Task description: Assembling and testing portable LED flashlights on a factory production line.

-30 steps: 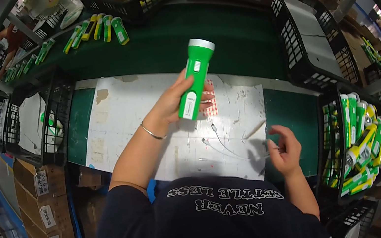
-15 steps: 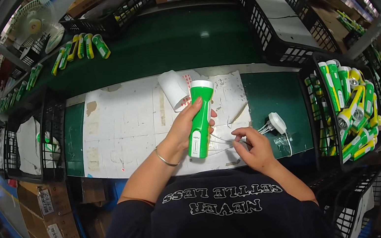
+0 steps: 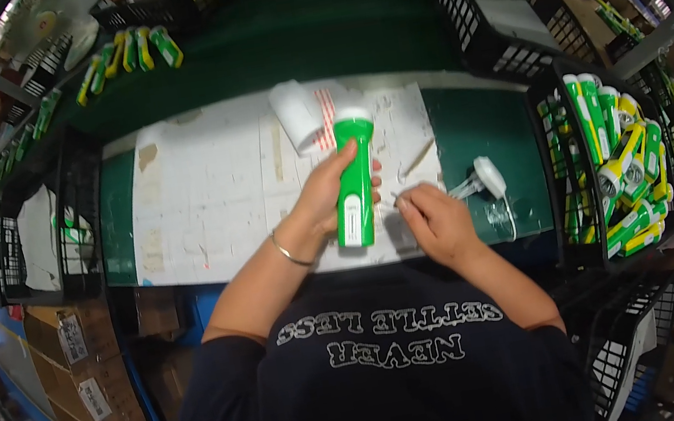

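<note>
My left hand [image 3: 330,185] is wrapped round a green flashlight [image 3: 356,185] with a white head, its head pointing away from me and a pale switch panel facing up. Just right of it, my right hand [image 3: 437,221] is closed in a pinch at the end of a thin white cable, whose small tip shows past the fingers. Behind that hand, the cables lead to a white plug-in charger [image 3: 490,177] on the green tabletop. A white roll [image 3: 297,118] lies beyond the flashlight, next to a strip of red-and-white stickers [image 3: 326,115].
A black crate [image 3: 569,174] at the right is heaped with green and yellow flashlights [image 3: 629,164]. Another crate [image 3: 58,228] stands at the left. Several flashlights [image 3: 125,54] lie in a row at the far left. White sheeting [image 3: 203,196] covers the middle of the table.
The flashlight stays in my left hand. My right hand has closed from a looser pose and its fingers now pinch the cable end close beside the flashlight. The whole view has shifted.
</note>
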The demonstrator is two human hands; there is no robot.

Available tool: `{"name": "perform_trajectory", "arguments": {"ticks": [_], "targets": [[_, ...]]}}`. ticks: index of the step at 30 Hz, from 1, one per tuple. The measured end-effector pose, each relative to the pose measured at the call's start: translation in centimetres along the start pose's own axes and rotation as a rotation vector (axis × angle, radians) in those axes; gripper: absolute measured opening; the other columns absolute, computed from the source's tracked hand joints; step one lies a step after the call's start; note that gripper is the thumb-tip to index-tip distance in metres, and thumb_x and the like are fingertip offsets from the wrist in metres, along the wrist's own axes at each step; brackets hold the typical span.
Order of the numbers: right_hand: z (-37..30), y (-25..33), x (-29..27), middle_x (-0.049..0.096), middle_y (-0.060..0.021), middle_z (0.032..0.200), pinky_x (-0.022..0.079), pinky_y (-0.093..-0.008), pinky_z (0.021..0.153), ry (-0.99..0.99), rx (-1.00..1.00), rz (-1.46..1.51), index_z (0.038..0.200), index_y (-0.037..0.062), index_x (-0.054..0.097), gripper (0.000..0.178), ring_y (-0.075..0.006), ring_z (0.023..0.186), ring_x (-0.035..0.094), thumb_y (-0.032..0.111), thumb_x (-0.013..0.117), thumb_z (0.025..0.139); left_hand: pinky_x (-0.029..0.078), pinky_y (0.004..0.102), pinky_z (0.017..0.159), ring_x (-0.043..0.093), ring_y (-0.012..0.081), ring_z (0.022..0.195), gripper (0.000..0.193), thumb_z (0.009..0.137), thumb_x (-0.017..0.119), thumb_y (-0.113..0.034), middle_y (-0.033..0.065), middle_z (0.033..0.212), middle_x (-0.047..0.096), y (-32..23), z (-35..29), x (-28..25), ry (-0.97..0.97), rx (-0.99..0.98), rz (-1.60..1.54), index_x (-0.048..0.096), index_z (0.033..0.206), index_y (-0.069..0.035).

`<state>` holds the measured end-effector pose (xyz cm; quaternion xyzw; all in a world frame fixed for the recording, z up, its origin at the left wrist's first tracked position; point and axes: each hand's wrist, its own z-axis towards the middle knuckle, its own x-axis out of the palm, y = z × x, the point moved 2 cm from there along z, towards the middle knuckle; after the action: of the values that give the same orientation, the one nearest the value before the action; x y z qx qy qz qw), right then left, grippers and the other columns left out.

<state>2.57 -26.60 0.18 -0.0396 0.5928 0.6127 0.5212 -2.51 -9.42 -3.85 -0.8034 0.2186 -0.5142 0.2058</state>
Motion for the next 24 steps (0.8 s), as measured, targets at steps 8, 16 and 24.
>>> {"name": "perform_trajectory", "arguments": {"ticks": [8, 16, 24], "targets": [[2.2, 1.9, 0.8, 0.051, -0.0051, 0.065, 0.044, -0.0338, 0.046, 0.057, -0.295, -0.451, 0.074, 0.0093, 0.054, 0.011, -0.0225, 0.053, 0.055, 0.017, 0.059, 0.08, 0.051, 0.0289, 0.062, 0.058, 0.0151, 0.074, 0.034, 0.094, 0.049, -0.033, 0.01, 0.092, 0.057, -0.2, -1.0, 1.7, -0.034, 0.225, 0.381, 0.042, 0.114, -0.006], [-0.7, 3.5, 2.2, 0.05, -0.0041, 0.06, 0.043, -0.0361, 0.045, 0.402, -0.603, -0.104, 0.06, 0.0125, 0.051, 0.024, -0.0247, 0.048, 0.053, 0.026, 0.067, 0.073, 0.049, 0.0289, 0.059, 0.057, 0.0156, 0.07, 0.048, 0.096, 0.029, -0.05, 0.0094, 0.087, 0.056, -2.3, -0.5, 0.1, -0.078, 0.382, 0.413, 0.041, 0.113, -0.007], [2.6, 1.8, 2.6, 0.043, -0.0038, 0.055, 0.036, -0.0303, 0.044, -0.068, -0.069, -0.014, 0.06, 0.0071, 0.043, 0.039, -0.0179, 0.046, 0.041, 0.023, 0.077, 0.069, 0.049, 0.028, 0.065, 0.057, 0.0138, 0.076, 0.044, 0.092, 0.053, -0.029, 0.0096, 0.095, 0.054, -1.1, -1.8, 1.5, 0.063, 0.327, 0.36, 0.036, 0.124, -0.006]]}}
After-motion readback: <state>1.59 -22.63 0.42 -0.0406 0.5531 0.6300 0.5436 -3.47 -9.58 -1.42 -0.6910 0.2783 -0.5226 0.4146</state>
